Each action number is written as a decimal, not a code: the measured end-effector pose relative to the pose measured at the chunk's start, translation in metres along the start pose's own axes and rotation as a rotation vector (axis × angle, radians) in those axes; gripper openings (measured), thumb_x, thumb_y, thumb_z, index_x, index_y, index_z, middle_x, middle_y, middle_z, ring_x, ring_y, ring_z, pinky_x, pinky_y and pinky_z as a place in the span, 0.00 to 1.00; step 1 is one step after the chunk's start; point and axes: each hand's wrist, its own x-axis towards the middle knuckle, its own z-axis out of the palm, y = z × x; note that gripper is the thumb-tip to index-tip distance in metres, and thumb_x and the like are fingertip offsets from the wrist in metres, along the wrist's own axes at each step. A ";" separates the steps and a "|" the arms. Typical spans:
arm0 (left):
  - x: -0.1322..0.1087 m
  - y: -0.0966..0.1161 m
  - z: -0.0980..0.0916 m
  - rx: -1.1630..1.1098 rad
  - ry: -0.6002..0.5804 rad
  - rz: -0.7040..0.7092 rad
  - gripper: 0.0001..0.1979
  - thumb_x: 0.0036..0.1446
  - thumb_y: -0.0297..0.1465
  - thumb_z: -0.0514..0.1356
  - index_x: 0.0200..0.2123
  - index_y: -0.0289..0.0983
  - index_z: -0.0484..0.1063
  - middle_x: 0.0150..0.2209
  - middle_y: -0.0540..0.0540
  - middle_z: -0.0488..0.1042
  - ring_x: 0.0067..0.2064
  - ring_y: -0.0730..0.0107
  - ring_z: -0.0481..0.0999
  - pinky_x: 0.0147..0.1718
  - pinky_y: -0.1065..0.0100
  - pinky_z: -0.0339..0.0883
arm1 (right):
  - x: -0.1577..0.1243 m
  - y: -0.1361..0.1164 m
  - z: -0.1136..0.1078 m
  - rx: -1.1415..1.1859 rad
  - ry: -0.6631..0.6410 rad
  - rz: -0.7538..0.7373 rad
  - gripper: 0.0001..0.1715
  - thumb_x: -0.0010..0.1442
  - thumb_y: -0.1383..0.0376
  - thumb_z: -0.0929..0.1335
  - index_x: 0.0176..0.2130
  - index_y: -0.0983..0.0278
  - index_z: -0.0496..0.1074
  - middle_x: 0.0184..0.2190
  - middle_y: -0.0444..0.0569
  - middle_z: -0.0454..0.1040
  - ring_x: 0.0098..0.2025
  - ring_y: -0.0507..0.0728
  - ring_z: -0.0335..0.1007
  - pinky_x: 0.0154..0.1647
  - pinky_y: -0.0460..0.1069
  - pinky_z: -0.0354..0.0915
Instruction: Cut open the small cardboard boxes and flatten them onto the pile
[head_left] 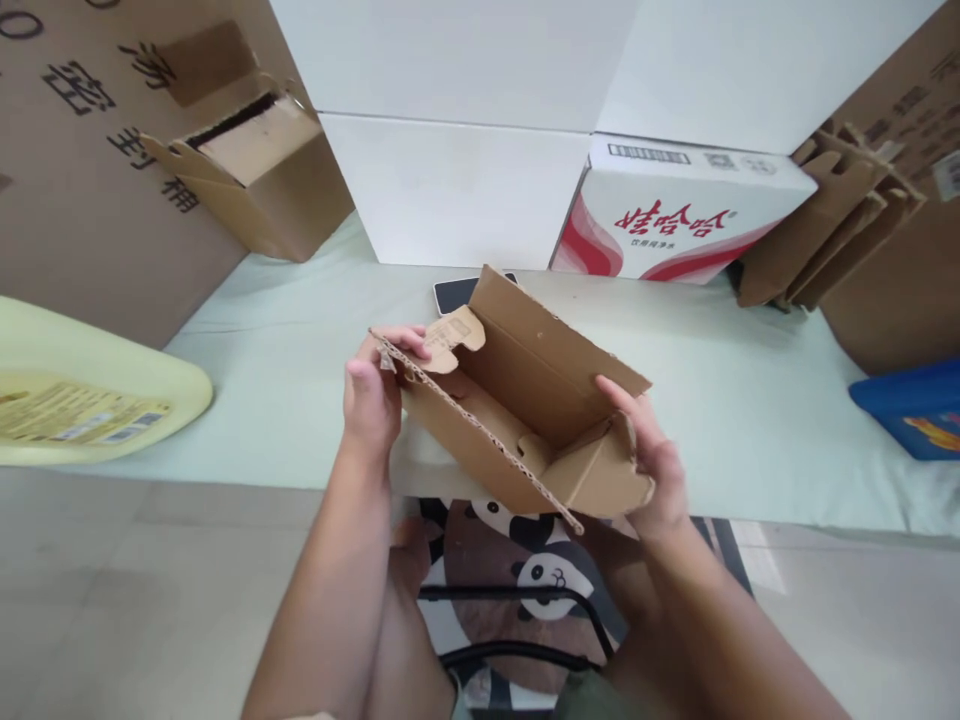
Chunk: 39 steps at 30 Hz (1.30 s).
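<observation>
A small brown corrugated cardboard box (525, 395), partly folded with its walls up and its lid flap raised, is held over the near edge of a pale green table (300, 380). My left hand (371, 395) grips the box's left end, thumb outside and fingers curled over the flap. My right hand (649, 460) clasps the right end, fingers pressing the side flap inward. The box is tilted, its open top facing me.
A dark phone (454, 293) lies behind the box. A folded box (255, 170) leans at the back left, flat cardboard blanks (825, 235) at the right. A red-and-white carton (675, 215), a yellow jug (82, 395) and a blue item (911, 405) are around.
</observation>
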 end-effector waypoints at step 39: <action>-0.016 -0.027 -0.035 -0.159 -0.098 -0.631 0.36 0.45 0.65 0.58 0.36 0.37 0.78 0.41 0.35 0.82 0.58 0.35 0.75 0.50 0.46 0.74 | 0.005 -0.006 0.022 0.145 -0.239 -0.277 0.42 0.69 0.54 0.65 0.74 0.43 0.44 0.77 0.42 0.34 0.78 0.66 0.34 0.74 0.67 0.47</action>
